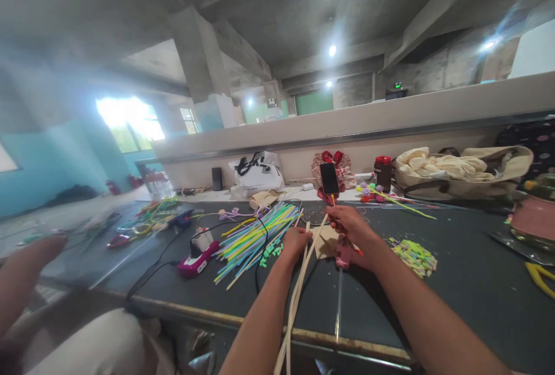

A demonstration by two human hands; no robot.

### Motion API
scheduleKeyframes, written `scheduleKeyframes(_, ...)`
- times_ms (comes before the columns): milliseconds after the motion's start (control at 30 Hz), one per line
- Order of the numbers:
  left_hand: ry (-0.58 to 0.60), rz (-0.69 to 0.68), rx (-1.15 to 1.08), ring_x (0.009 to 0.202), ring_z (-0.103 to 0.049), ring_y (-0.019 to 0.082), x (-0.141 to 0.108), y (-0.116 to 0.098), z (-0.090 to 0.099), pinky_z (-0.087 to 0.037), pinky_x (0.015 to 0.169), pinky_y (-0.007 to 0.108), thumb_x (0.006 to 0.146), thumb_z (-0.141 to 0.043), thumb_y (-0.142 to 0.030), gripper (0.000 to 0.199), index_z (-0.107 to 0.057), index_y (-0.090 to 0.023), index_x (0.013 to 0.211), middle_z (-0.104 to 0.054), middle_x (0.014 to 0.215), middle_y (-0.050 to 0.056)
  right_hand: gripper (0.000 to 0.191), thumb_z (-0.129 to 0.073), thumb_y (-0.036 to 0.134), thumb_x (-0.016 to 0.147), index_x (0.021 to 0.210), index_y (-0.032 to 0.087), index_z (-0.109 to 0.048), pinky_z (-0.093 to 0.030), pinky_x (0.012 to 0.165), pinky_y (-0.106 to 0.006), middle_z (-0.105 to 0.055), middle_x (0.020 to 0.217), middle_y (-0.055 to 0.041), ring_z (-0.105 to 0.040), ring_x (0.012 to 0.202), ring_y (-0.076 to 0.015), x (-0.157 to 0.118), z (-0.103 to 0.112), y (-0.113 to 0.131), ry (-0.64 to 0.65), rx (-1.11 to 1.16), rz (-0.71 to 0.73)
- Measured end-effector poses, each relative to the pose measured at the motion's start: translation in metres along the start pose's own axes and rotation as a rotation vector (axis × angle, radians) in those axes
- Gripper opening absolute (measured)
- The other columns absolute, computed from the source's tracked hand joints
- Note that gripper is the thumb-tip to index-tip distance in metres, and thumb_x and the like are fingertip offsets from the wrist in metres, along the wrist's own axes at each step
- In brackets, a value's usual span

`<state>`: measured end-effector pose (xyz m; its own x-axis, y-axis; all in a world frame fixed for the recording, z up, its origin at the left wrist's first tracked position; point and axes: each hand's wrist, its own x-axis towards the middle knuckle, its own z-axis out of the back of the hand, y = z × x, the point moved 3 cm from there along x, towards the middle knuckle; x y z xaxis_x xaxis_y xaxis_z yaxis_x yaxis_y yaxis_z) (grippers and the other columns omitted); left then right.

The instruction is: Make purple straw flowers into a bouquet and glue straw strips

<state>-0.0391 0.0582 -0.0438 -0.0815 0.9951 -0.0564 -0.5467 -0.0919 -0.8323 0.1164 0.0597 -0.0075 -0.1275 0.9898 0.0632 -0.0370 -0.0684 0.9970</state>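
Observation:
Long cream-coloured strips [296, 294] run from below the table edge up between my two hands. My left hand [297, 242] is closed at the left side of the strips, with its fingertips against them. Further up, my right hand [347, 223] pinches the upper end of a strip, just below a propped phone [329, 178]. Under my right hand lies a pink glue gun [343, 252], next to a tan card-like piece [325, 242]. A pile of pastel stems [260, 233], in blue, yellow and green, lies left of my left hand. Small green cut pieces [271, 255] are beside it.
A purple power strip [198, 259] with cables is at the left. Small pale-green and yellow pieces [414, 256] are heaped at the right. Along the back stand a white bag [259, 173], a dark bottle [383, 174] and a canvas bag [462, 170]. Another person's arm [32, 271] reaches in at far left.

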Motion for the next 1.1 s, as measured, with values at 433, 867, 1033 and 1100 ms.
scheduleKeyframes(433,0.188,-0.215,-0.298,0.037,-0.037,0.004,-0.042,-0.046,0.047,-0.022,0.035,0.018,0.077,-0.037,-0.051,0.046,-0.061,-0.014,0.088,-0.062,0.067,0.001,0.02,-0.046,0.03,0.086,0.092,0.012,-0.054,-0.046,0.05,-0.022,-0.057,0.078,0.0001,-0.054,0.057,-0.008,0.004,0.016,0.016,-0.06,0.245,0.145)
scheduleKeyframes(867,0.402,-0.245,-0.571,0.033,-0.031,0.0,-0.073,-0.059,0.017,-0.015,0.033,0.017,0.065,-0.06,-0.043,0.031,-0.058,-0.014,0.075,-0.06,0.064,0.0,0.031,-0.054,0.046,0.072,0.065,0.017,-0.048,-0.028,0.035,-0.017,-0.049,0.053,0.0064,-0.042,0.037,-0.0042,-0.023,0.002,0.039,0.018,-0.025,0.244)
scheduleKeyframes(1033,0.426,-0.2,-0.542,0.032,-0.03,0.001,-0.073,-0.055,0.009,-0.015,0.034,0.018,0.065,-0.059,-0.036,0.022,-0.055,-0.015,0.066,-0.058,0.056,-0.002,0.033,-0.04,0.043,0.083,0.075,0.015,-0.055,-0.037,0.042,-0.019,-0.055,0.062,0.0031,-0.051,0.048,-0.0078,-0.028,0.023,0.035,0.012,-0.437,0.183)
scheduleKeyframes(1100,0.408,-0.18,-0.503,0.031,-0.027,0.001,-0.07,-0.049,0.009,-0.014,0.034,0.018,0.064,-0.059,-0.033,0.019,-0.053,-0.015,0.062,-0.055,0.05,-0.004,0.027,-0.044,0.036,0.084,0.079,0.014,-0.057,-0.043,0.051,-0.023,-0.059,0.072,0.0007,-0.054,0.057,-0.0095,-0.029,0.04,0.026,0.0,-0.661,0.107)
